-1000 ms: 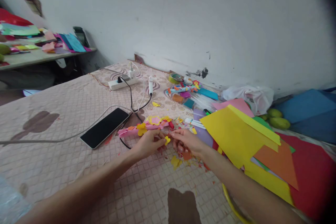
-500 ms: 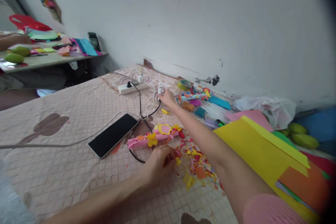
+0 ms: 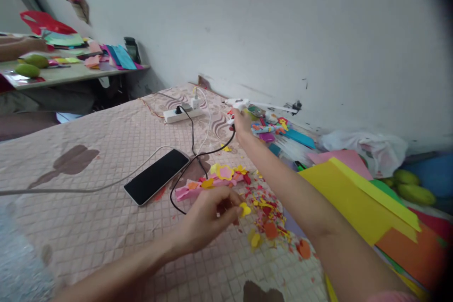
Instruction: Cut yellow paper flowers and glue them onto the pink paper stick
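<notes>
A white hot glue gun (image 3: 238, 104) with a black cord and a long glue stick out of its back is gripped in my right hand (image 3: 242, 122), raised over the far part of the table. Between the fingertips of my left hand (image 3: 217, 214) is a small yellow paper flower (image 3: 245, 209). Just beyond that hand lies a pink paper-wrapped piece (image 3: 187, 190) decorated with paper flowers, partly hidden by the hand. Paper scraps (image 3: 271, 207) in red, yellow and orange are spread to the right of my left hand.
A phone (image 3: 157, 177) lies left of the cords. Behind it sits a white power strip (image 3: 182, 114). Coloured paper sheets (image 3: 354, 198), a plastic bag (image 3: 368, 148) and green fruit (image 3: 414, 193) are on the right. At another table (image 3: 81, 75), a person's hand (image 3: 33, 45) shows.
My right hand has lifted the glue gun off the table and turned it sideways. My left hand keeps the yellow flower, now more visible. The view has shifted slightly.
</notes>
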